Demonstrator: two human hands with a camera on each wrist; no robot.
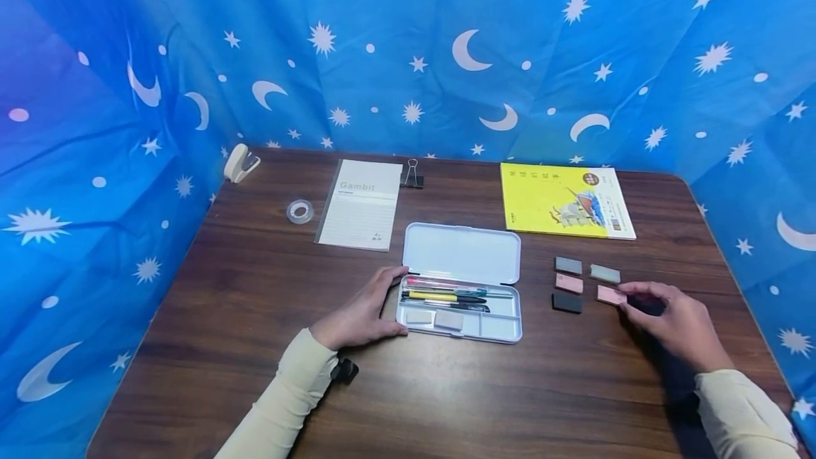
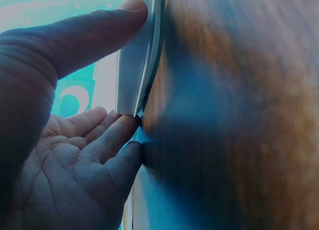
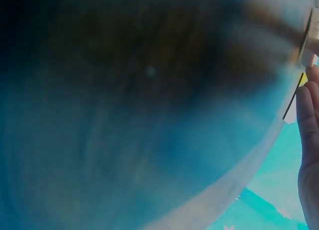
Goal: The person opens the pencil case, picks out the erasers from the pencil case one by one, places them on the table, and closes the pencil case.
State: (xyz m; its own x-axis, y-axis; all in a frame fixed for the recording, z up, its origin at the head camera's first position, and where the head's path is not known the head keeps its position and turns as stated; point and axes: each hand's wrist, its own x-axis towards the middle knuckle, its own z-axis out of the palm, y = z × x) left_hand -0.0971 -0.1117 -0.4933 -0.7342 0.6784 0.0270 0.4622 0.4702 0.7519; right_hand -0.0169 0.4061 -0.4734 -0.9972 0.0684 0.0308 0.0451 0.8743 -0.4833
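A white pencil case (image 1: 500, 329) lies with its lid (image 1: 462, 253) raised toward the back. My left hand (image 1: 363, 310) grips its left end, the thumb along the near wall and the index finger by the hinge corner. Several pens (image 1: 443, 297) fill the long compartment; a white eraser (image 1: 418, 317) and a greyish eraser (image 1: 449, 320) sit in the front one. On the right, my right hand (image 1: 678, 317) pinches a pink eraser (image 1: 610, 295) between thumb and index finger. Beside it are a pale green eraser (image 1: 605, 273), a grey one (image 1: 568, 265), another pink one (image 1: 569, 283) and a black one (image 1: 567, 302).
Behind the case lie a Gambit notebook (image 1: 360, 207), a binder clip (image 1: 412, 177) and a yellow book (image 1: 561, 200). A tape roll (image 1: 292, 216) and a white stapler (image 1: 240, 163) are at the left. Blue curtains (image 1: 408, 41) surround the brown table (image 1: 510, 402).
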